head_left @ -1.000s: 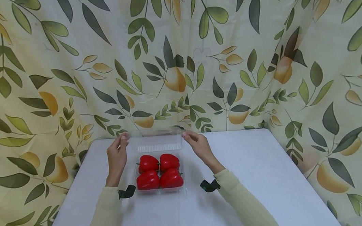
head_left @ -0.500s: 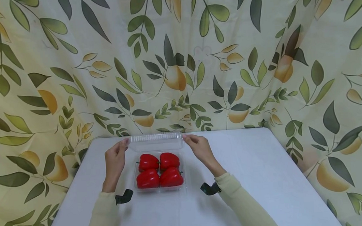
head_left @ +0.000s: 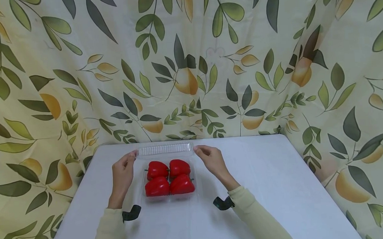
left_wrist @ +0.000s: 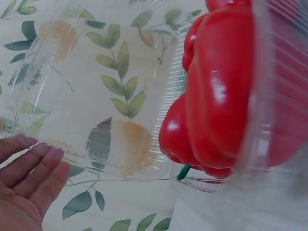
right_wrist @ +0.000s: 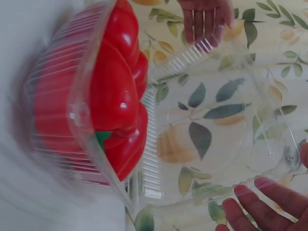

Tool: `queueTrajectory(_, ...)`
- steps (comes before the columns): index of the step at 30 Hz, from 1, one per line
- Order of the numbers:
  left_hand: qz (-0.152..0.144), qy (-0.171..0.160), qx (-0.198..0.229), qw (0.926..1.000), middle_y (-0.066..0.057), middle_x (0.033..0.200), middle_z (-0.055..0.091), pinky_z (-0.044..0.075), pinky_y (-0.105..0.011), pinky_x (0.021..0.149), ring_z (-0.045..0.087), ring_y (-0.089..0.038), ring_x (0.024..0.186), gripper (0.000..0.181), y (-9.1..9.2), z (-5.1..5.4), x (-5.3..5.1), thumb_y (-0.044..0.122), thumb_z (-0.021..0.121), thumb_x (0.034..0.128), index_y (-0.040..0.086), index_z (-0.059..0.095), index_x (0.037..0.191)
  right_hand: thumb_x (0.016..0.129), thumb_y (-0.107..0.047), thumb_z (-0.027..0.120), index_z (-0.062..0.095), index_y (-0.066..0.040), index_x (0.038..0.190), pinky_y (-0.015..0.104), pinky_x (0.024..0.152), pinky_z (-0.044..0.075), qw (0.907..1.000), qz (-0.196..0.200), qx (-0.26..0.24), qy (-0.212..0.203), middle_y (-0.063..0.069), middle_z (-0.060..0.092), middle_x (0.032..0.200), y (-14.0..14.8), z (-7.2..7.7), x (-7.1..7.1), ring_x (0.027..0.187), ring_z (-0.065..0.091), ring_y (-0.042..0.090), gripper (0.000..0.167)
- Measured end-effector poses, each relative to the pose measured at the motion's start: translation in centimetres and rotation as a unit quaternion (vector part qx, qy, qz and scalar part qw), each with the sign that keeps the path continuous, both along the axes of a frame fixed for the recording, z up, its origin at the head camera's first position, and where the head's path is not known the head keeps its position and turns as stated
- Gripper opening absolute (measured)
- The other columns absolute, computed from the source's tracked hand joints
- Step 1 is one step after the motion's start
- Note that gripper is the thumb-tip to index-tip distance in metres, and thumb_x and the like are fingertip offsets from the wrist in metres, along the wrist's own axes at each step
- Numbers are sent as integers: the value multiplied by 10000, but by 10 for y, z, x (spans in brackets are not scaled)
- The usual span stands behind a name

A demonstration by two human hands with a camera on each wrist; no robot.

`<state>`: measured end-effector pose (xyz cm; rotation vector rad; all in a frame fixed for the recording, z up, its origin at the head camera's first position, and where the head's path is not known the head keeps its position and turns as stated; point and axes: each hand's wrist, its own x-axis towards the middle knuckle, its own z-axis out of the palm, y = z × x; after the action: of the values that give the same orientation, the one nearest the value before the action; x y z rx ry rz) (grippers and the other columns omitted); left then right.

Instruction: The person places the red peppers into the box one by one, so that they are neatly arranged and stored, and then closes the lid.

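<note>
A clear plastic hinged box stands on the table with several red bell peppers in its base. Its see-through lid is raised behind the peppers and held up at both sides. At the lid's left edge, my left hand pinches the rim between thumb and fingers. My right hand pinches the opposite edge. In the left wrist view, the left fingertips meet the lid's outer corner. The right wrist view has the right fingers along the lid's rim. One pepper's green stem points out sideways.
A white table lies under the box. Behind it hangs a leaf-and-fruit patterned curtain, which shows through the lid. Dark wrist cameras sit on both wrists.
The lid has changed its tilt, and its ribbed strip now shows near the far table edge, above the peppers. Both hands have come slightly lower and nearer while keeping hold of it.
</note>
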<state>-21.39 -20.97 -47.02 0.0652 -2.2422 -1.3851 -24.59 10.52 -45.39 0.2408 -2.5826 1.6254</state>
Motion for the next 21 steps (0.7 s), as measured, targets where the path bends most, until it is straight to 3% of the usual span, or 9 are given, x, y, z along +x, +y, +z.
queueTrajectory(12,-124,-245,-7,9996,-123,1251,685,386,49,825,656,-284,1156,380,1,-11,4,308,492,1024,71,672,1260,948,-425,604,681,-166,1249,476,954,561,9993,184,-92,-308,52,668,1289,0,-13,2,1215,603,301,404)
queueTrajectory(16,-206,-395,-37,9990,-124,1281,670,528,-148,907,647,-302,1173,384,1,-14,6,313,502,1020,95,648,1299,950,-404,610,669,-168,1266,496,992,536,9993,258,-46,-258,53,642,1332,1,-19,1,1270,563,331,399)
queueTrajectory(21,-246,-644,10,9976,-95,1332,643,558,-305,945,641,-292,1194,380,2,-20,7,306,503,1017,132,627,1331,941,-361,632,649,-161,1291,507,995,529,9992,268,59,-294,64,609,1378,0,-26,1,1298,539,379,404)
